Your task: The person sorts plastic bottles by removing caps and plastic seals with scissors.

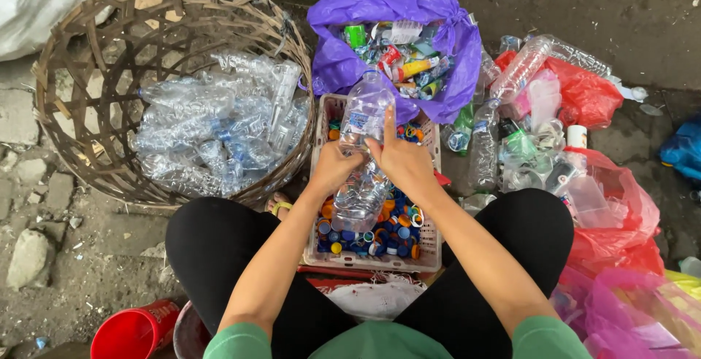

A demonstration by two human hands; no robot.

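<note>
The person is crouched low over a pinkish plastic crate (431, 246), knees spread to either side of it, and both hands are on one clear plastic bottle (363, 156) held lengthwise above the crate. The left hand (332, 170) has its grip closed round the bottle's middle from the left; the right hand (404, 160) is clamped on it from the right, with the forefinger stretched up along the bottle's side towards the label. The bottle's base points away from the person and its lower end hangs just over the crate's contents — a heap of loose bottle caps (394, 231), mostly blue, with orange, yellow and white among them.

To the left, touching the crate's corner, stands a big woven basket (80, 59), partly filled with crushed clear bottles (219, 125). Just beyond the crate lies an open purple bag (445, 45) stuffed with mixed coloured wrappers and containers. To the right more clear bottles and cups are strewn over red bags (599, 96) and a pink one, close against the person's right knee. Near the bottom left, on the dirt ground, sits a red bucket (131, 333) — only partly in view.
</note>
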